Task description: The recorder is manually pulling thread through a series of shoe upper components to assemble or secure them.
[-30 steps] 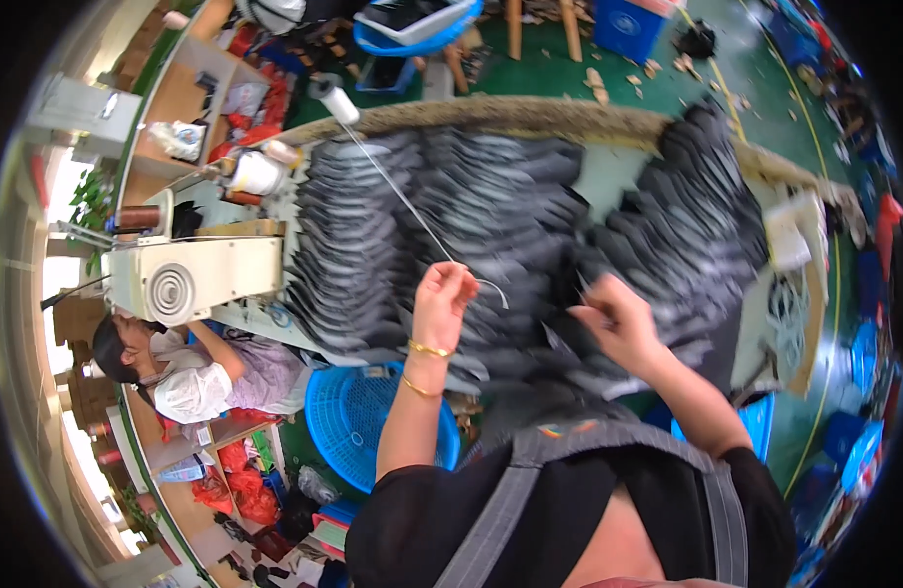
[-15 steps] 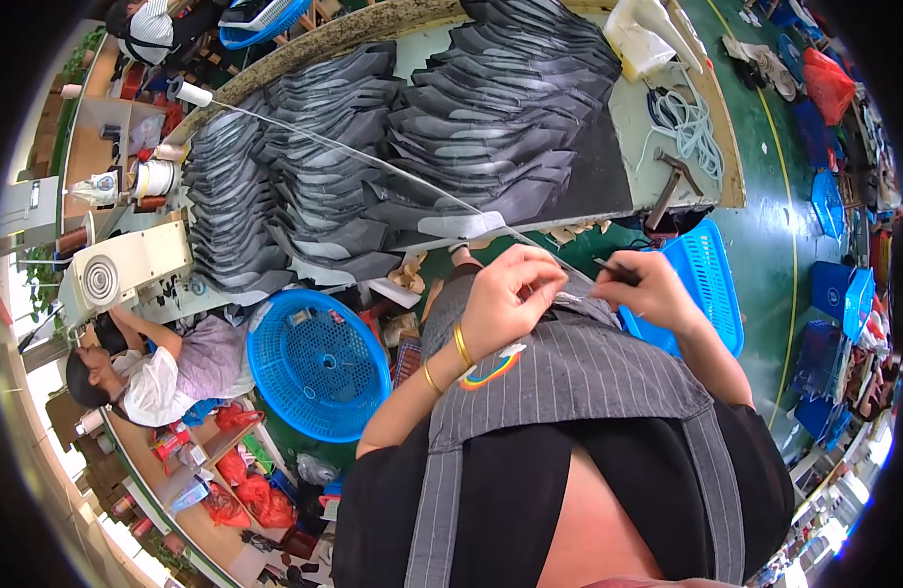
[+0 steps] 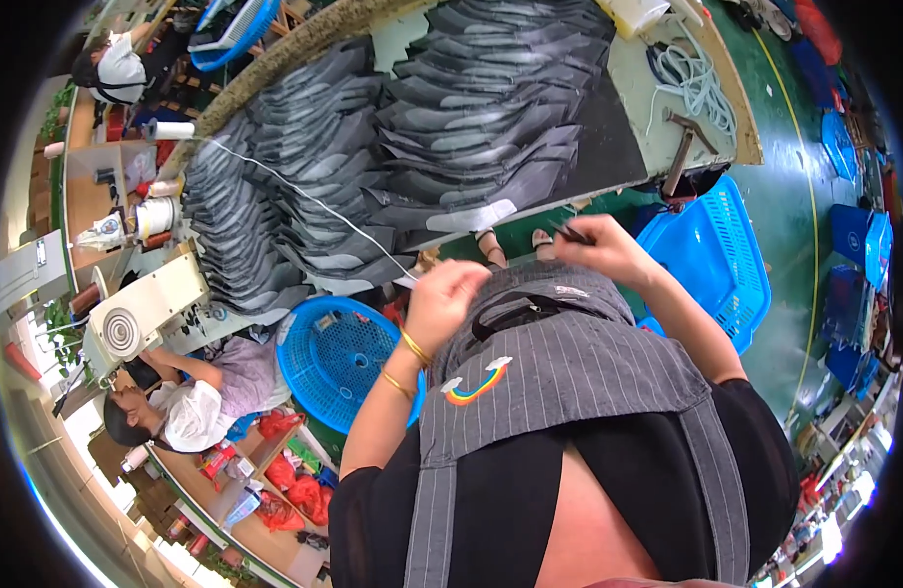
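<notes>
My left hand [image 3: 451,299] is closed in a pinch at the end of a narrow white tape [image 3: 319,204]. That tape runs slack from a white roll [image 3: 172,129] at the far left, over dark layered pieces on the table. To the right, my right hand [image 3: 608,250] is wrapped round small dark snips [image 3: 571,233], their tip pointing left. A gap lies between the two hands, both above my grey striped apron [image 3: 579,372]. Rows of overlapping black and grey cut pieces [image 3: 490,127] cover the table ahead; a pale patch shows on the nearest one.
A blue round basket [image 3: 339,367] stands left of me, a blue crate [image 3: 711,265] to the right. On the table's right end lie a hammer [image 3: 682,157] and coiled pale cord [image 3: 696,83]. Another person [image 3: 192,397] sits at a cream machine [image 3: 147,306] on the left.
My left hand has moved left and slightly nearer, and the tape has gone from taut to slack. My right hand with the snips has moved a little left and farther away, off the tape.
</notes>
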### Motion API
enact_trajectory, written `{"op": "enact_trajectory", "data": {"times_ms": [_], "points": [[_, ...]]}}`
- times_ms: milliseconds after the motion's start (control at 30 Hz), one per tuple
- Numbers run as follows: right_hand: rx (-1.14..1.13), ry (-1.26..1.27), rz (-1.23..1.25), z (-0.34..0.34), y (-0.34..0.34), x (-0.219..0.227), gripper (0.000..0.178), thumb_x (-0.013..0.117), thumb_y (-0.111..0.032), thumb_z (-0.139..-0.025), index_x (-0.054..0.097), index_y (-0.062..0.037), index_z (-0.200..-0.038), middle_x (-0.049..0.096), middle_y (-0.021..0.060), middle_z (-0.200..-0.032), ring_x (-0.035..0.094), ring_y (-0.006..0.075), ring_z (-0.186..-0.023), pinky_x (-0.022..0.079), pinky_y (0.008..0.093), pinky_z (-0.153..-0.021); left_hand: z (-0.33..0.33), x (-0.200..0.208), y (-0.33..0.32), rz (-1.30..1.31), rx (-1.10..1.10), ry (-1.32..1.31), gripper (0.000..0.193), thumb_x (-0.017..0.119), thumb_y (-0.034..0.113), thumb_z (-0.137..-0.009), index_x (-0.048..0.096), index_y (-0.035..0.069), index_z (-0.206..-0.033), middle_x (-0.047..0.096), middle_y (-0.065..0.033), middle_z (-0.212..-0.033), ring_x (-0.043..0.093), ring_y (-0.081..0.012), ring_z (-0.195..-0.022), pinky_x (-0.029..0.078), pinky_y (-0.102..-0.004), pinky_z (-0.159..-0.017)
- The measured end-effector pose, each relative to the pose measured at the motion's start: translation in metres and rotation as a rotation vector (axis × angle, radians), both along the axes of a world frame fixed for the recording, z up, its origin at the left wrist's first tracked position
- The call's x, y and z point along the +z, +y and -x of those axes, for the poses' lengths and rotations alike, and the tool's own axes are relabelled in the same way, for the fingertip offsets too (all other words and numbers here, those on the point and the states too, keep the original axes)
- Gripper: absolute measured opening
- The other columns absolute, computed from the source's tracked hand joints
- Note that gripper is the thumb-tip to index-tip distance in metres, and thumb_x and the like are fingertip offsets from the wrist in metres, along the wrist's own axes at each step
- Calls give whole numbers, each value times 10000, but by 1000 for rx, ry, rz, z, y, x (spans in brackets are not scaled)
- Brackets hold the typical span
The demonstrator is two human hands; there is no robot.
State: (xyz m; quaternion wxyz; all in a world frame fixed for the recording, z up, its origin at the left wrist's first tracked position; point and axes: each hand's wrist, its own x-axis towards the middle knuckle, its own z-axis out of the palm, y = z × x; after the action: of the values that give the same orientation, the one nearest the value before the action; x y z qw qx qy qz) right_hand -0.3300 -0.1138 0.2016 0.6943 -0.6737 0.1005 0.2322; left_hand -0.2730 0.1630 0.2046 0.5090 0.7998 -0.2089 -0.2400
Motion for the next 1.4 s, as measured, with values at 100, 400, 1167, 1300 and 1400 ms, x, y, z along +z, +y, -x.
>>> {"op": "enact_trajectory", "data": {"times_ms": [100, 400, 1167, 1300, 1400], "points": [[-106, -46, 101, -46, 17, -35, 135, 672, -108, -840, 636, 17, -873, 602, -10, -747, 496, 45, -678, 421, 221, -615, -35, -43, 18, 14, 187, 68, 105, 639, 94, -885, 712, 24, -914, 635, -63, -786, 588, -120, -685, 454, -239, -632], [-110, -127, 426, -81, 27, -108, 185, 723, -144, -784, 661, 22, -837, 629, 69, -688, 551, 109, -616, 463, 273, -599, -69, -100, 47, -54, 281, 102, 131, 712, 143, -830, 731, 37, -904, 669, -63, -774, 616, -142, -668, 466, -261, -619], [-83, -452, 1027, -87, 30, -91, 290, 703, -199, -808, 562, -53, -1016, 653, 132, -860, 652, 304, -760, 517, 359, -660, -113, -104, 32, -587, 248, -387, 279, 735, 323, -771, 637, 63, -747, 622, -52, -649, 625, -227, -604, 489, -359, -568], [125, -653, 869, -99, 92, -61, 326, 691, -248, -779, 517, -21, -935, 566, 157, -883, 596, 342, -786, 480, 425, -684, -112, -93, 49, -553, 263, -218, 306, 755, 268, -792, 550, 70, -903, 608, -40, -668, 616, -179, -619, 481, -304, -574], [277, -853, 919, -118, 128, -74, 239, 650, -231, -810, 514, -54, -893, 523, 84, -791, 581, 275, -714, 458, 384, -615, -107, -87, 64, -192, 318, 32, 223, 713, 116, -825, 523, 37, -911, 641, -82, -789, 653, -177, -694, 511, -301, -638]]}}
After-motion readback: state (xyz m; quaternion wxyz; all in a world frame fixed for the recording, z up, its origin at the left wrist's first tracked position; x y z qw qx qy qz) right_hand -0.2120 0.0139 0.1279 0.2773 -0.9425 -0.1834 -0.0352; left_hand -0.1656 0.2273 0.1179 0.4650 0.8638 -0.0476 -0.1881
